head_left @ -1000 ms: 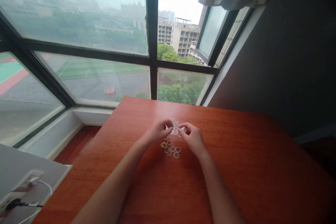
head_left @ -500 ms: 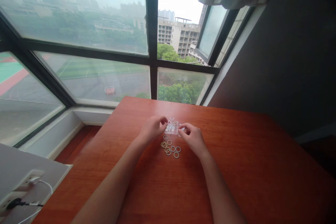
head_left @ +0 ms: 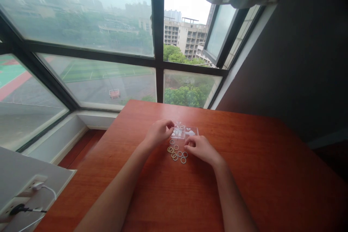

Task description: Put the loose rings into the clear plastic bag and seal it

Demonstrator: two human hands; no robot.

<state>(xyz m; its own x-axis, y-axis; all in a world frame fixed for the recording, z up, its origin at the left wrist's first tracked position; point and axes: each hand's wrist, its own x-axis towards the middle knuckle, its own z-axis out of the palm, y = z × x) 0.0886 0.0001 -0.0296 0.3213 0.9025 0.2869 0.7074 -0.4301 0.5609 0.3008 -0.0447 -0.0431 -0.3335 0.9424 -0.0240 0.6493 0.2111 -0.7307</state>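
A small clear plastic box [head_left: 182, 131] lies open on the reddish wooden table [head_left: 258, 174]. My left hand [head_left: 159, 133] pinches the box's left edge. Several small pale rings [head_left: 176, 153] lie loose on the table just in front of the box. My right hand [head_left: 199, 148] rests on the table to the right of the rings, its fingertips curled down next to them and holding nothing that I can see. The box's lid [head_left: 191, 131] lies flat to the right.
The table's far edge meets a large window [head_left: 108, 43] with dark frames. A dark wall [head_left: 299, 61] stands at the right. At the lower left a white power strip [head_left: 27, 192] with plugged cables sits on a grey ledge.
My right hand let go of the box and came down toward the rings. The box's lid now lies open flat on the table. My left hand stays at the box.
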